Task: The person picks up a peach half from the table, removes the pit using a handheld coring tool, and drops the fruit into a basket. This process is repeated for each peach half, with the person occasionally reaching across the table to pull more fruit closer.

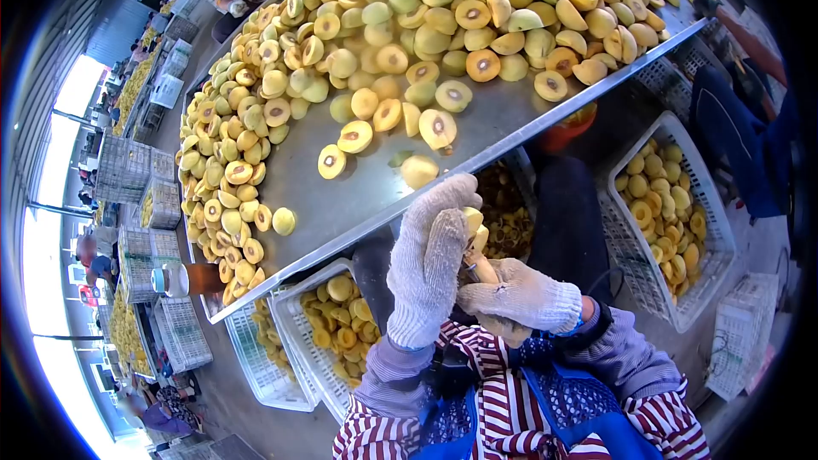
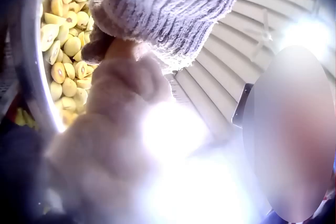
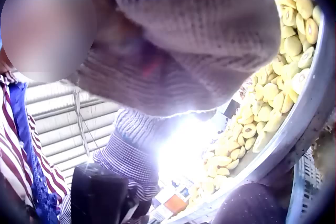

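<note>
My left hand (image 1: 430,260), in a white knitted glove, holds a yellow peach piece (image 1: 474,223) between thumb and fingers, above my lap. The right hand (image 1: 524,296), gloved too, is curled close below it. A small tool with a dark metal part (image 1: 467,267) shows at its fingertips, right at the peach; I cannot tell the tool's exact kind. Gloves largely cover both in the wrist views. Just beyond the hands, a peach half (image 1: 419,171) lies near the edge of the metal table (image 1: 319,213). Many cut peaches (image 1: 439,21) are heaped farther back, several showing brown pit centres.
White plastic crates of peach halves stand on the floor at left (image 1: 317,277) and right (image 1: 733,260). Between my legs are peach scraps (image 1: 509,217). The table's raised metal rim (image 1: 545,123) runs before my hands. Another person's arm (image 1: 750,38) reaches in at right.
</note>
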Demonstrator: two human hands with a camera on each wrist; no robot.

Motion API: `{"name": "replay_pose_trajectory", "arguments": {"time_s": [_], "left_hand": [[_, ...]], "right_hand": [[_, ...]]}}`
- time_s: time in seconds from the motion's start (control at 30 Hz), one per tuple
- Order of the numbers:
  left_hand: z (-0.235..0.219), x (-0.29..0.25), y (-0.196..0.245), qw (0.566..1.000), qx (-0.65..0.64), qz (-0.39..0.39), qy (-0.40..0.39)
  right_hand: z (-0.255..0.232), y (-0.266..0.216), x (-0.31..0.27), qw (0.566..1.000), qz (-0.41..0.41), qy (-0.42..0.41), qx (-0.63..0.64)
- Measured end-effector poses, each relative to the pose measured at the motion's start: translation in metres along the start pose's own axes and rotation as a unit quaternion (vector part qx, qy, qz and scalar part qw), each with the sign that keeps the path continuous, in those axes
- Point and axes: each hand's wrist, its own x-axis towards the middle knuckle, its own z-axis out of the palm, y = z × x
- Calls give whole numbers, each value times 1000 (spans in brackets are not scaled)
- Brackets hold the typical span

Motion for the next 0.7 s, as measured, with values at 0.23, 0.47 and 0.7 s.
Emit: {"name": "replay_pose_trajectory", "arguments": {"time_s": [0.23,0.47,0.7], "left_hand": [[-22,20,-3,922,259,252,-141],[-20,24,2,873,261,367,-188],[2,-2,-7,984,-108,73,-124]], "right_hand": [[-9,28,1,970,12,-128,207],[-11,56,19,745,36,-413,523],[-5,36,3,840,29,-343,419]]}}
